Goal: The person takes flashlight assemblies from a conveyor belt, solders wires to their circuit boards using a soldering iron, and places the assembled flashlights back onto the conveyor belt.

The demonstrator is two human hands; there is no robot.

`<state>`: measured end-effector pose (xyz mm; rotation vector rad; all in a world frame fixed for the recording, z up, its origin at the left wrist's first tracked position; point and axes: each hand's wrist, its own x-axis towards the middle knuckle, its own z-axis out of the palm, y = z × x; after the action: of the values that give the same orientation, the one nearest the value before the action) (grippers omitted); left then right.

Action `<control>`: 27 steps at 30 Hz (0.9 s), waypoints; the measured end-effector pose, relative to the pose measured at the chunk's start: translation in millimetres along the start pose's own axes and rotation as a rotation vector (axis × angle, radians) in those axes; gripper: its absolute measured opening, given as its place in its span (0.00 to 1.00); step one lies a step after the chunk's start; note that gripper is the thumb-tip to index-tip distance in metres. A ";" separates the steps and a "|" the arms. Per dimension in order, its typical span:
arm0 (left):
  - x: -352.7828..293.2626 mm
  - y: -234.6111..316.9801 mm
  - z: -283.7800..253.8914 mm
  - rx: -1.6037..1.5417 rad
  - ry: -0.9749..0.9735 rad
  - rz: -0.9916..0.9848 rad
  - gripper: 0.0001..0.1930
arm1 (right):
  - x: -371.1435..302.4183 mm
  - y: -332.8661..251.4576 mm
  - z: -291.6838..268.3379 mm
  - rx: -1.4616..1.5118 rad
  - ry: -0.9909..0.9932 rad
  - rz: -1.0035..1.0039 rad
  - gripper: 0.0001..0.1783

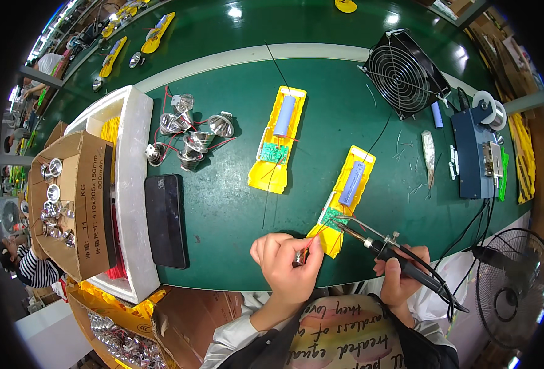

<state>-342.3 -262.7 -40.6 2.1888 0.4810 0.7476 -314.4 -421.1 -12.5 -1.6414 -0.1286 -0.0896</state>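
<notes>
My right hand (400, 280) is wrapped round a soldering iron (385, 251) with a thin metal feed tube beside its tip. That tip is at the green circuit board (333, 219) of the nearer yellow plastic housing (353, 172), which also holds a lilac battery cell (351, 183). My left hand (284, 263) is closed at the housing's near end, pinching a thin red wire. Under its fingers a small silver lamp reflector (299, 257) partly shows. Farther left lies a second yellow housing (261, 177) with a battery cell and board.
Several wired reflectors (197, 142) lie left of the housings, near a black phone (166, 221). A foam box (138, 184) and cardboard box (90, 209) stand at left. At right are a black box fan (401, 74), a blue soldering unit (473, 154) and a round fan (512, 289).
</notes>
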 end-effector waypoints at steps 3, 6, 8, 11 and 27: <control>0.4 1.1 -0.5 -0.002 0.000 -0.004 0.09 | -1.0 -0.3 -2.0 -0.024 -0.027 -0.022 0.12; 0.5 1.0 -0.6 -0.001 0.000 -0.004 0.09 | -0.9 -0.6 -2.6 -0.057 -0.050 -0.043 0.12; 0.3 0.6 -0.4 0.000 0.001 -0.002 0.09 | -1.1 0.3 -3.5 -0.068 -0.059 -0.055 0.12; 0.1 0.5 -0.2 0.003 0.006 -0.003 0.08 | -2.3 1.9 -7.1 -0.044 -0.020 -0.090 0.14; 0.8 12.2 -2.4 0.109 -0.059 0.032 0.06 | 28.3 0.1 -47.3 0.063 0.440 -0.161 0.09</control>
<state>-342.0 -268.8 -29.7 2.3183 0.4677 0.6862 -285.5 -467.4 -5.2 -1.5105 0.0733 -0.5602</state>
